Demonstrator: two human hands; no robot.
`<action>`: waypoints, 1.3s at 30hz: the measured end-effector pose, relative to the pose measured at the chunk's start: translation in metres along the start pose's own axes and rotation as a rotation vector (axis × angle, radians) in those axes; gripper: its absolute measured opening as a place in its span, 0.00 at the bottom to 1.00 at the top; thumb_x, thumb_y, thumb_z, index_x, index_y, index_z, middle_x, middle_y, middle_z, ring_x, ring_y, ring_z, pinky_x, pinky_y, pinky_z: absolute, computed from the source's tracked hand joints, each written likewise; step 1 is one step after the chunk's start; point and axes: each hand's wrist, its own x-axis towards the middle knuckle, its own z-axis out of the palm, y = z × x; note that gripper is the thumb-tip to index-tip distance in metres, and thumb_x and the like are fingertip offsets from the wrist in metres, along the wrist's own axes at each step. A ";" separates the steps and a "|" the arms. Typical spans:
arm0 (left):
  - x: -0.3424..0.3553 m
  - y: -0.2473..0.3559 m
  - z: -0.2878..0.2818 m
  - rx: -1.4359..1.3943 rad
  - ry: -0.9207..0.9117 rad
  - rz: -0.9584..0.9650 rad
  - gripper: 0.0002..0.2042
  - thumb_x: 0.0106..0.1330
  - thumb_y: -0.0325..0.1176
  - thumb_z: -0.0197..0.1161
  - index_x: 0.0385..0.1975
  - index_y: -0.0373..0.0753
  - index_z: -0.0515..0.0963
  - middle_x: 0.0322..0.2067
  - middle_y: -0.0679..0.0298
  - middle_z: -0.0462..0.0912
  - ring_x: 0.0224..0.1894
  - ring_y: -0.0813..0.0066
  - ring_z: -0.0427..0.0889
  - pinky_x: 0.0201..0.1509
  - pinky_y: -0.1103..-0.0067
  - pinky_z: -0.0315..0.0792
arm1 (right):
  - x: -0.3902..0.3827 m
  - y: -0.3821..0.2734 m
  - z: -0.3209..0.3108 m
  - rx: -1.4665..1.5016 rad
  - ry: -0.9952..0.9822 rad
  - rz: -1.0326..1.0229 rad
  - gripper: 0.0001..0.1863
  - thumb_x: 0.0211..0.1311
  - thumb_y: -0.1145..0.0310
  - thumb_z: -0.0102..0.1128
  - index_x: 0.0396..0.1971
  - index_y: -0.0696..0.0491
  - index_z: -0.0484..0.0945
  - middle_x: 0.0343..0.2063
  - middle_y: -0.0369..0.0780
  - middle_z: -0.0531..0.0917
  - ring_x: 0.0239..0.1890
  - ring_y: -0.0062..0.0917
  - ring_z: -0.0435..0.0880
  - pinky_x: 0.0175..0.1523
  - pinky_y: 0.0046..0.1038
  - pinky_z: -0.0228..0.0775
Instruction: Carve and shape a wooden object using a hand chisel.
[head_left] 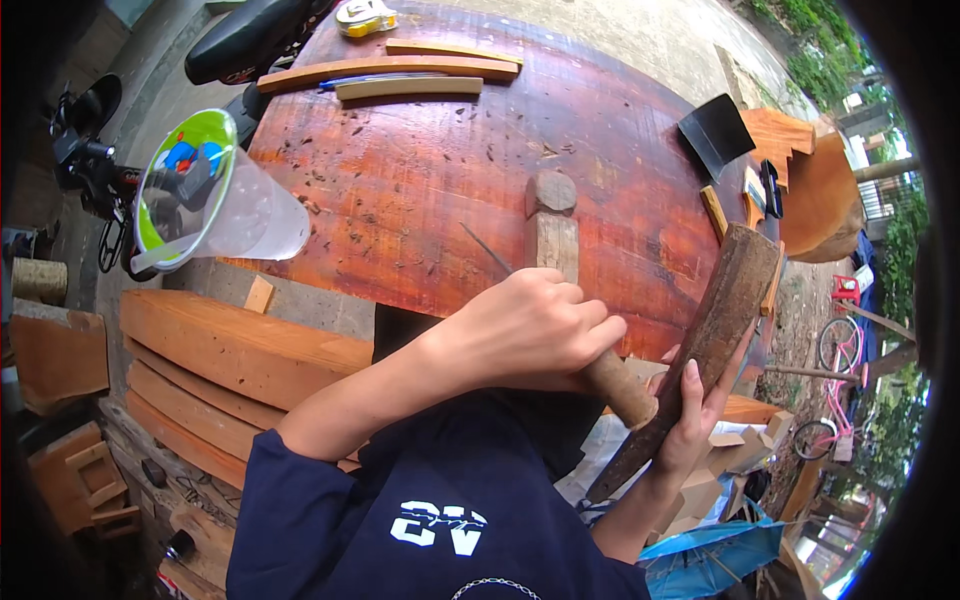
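Note:
My left hand is closed round the round wooden handle of a tool with a thin, dark metal shaft pointing up-left. Just behind it a weathered wooden piece with a blocky top lies on the reddish wooden table, its lower part hidden by the hand. My right hand holds a long, rough, dark piece of wood at a tilt, beside the tool handle's end.
A clear plastic cup with a green inside stands at the left. Wood strips, a tape measure and a black scoop sit around the far table. Stacked boards are at lower left, a pink bicycle at right.

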 end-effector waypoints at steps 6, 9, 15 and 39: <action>-0.011 0.006 -0.036 -0.038 -0.194 -0.085 0.22 0.42 0.49 0.77 0.31 0.45 0.76 0.22 0.70 0.75 0.26 0.72 0.83 0.29 0.74 0.74 | 0.000 0.013 -0.013 -0.125 0.013 -0.011 0.43 0.70 0.74 0.55 0.81 0.47 0.46 0.65 0.46 0.72 0.52 0.25 0.80 0.57 0.24 0.73; -0.012 0.003 -0.045 0.067 -0.194 -0.147 0.21 0.40 0.46 0.79 0.28 0.45 0.75 0.21 0.70 0.76 0.23 0.70 0.81 0.28 0.73 0.72 | 0.008 0.030 -0.025 -0.262 -0.045 -0.131 0.43 0.71 0.73 0.53 0.82 0.40 0.45 0.40 0.38 0.79 0.25 0.16 0.75 0.30 0.18 0.72; -0.001 0.002 -0.047 0.132 -0.179 -0.148 0.22 0.38 0.46 0.80 0.28 0.44 0.77 0.22 0.69 0.77 0.22 0.69 0.80 0.26 0.73 0.69 | 0.012 0.015 -0.019 -0.075 -0.060 -0.001 0.44 0.68 0.75 0.56 0.81 0.50 0.47 0.75 0.48 0.63 0.72 0.32 0.67 0.75 0.33 0.56; 0.112 -0.001 0.083 -0.122 -0.189 0.602 0.23 0.67 0.37 0.60 0.62 0.47 0.68 0.40 0.66 0.74 0.31 0.74 0.83 0.23 0.78 0.77 | -0.032 0.076 -0.065 0.637 0.138 0.152 0.35 0.80 0.44 0.37 0.78 0.45 0.47 0.36 0.45 0.78 0.25 0.30 0.80 0.26 0.30 0.76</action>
